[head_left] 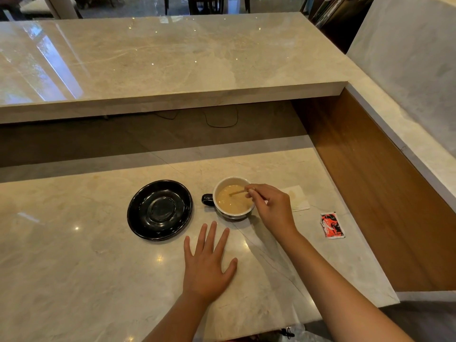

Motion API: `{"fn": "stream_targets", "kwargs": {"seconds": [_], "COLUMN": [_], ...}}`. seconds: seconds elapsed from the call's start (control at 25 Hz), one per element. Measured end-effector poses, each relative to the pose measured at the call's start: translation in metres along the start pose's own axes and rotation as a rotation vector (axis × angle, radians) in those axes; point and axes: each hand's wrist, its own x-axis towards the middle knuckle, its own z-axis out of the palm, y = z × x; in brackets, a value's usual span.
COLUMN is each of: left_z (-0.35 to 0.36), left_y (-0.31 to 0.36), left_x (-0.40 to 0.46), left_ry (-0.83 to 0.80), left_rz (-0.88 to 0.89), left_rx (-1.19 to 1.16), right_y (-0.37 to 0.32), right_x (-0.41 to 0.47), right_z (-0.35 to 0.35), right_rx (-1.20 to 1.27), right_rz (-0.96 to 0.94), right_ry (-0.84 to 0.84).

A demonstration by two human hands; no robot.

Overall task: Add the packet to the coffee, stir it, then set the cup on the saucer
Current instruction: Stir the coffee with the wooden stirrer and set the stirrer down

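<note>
A cup with a white inside, dark outside and a dark handle on its left stands on the marble counter, filled with light brown coffee. My right hand pinches a thin wooden stir stick whose tip dips into the coffee. An empty black saucer lies just left of the cup, apart from it. My left hand rests flat on the counter in front of the cup, fingers spread, holding nothing. A red, black and white packet lies on the counter to the right.
A white paper napkin with a brown stain lies behind my right hand. A raised marble ledge runs across the back, with a wooden panel and marble wall on the right. The counter's near edge is at my forearms.
</note>
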Motion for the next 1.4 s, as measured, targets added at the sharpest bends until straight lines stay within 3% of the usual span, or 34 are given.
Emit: {"fn": "stream_targets", "kwargs": {"seconds": [0.16, 0.28, 0.6, 0.76, 0.96, 1.16, 1.4], "left_z": [-0.002, -0.001, -0.001, 0.0, 0.0, 0.0, -0.002], "left_y": [0.0, 0.0, 0.0, 0.0, 0.0, -0.001, 0.0], "left_x": [0.0, 0.0, -0.001, 0.0, 0.0, -0.001, -0.001], "left_ry": [0.003, -0.006, -0.008, -0.011, -0.005, 0.0, -0.005], "left_rz": [0.005, -0.002, -0.01, -0.01, -0.002, -0.003, -0.005], "left_rx": [-0.008, -0.001, -0.021, -0.015, -0.015, -0.017, -0.015], "right_y": [0.013, 0.019, 0.013, 0.005, 0.001, 0.009, 0.018], "right_x": [0.007, 0.005, -0.012, -0.017, 0.001, 0.012, 0.002], "right_z": [-0.015, -0.029, -0.037, -0.016, 0.002, -0.013, -0.029], "right_rx": [-0.181, -0.2, 0.007, 0.122, 0.024, -0.197, -0.191], "right_rz": [-0.131, -0.129, 0.1, 0.13, 0.048, -0.167, -0.132], "right_ry": [-0.013, -0.026, -0.136, -0.092, -0.005, -0.003, -0.076]}}
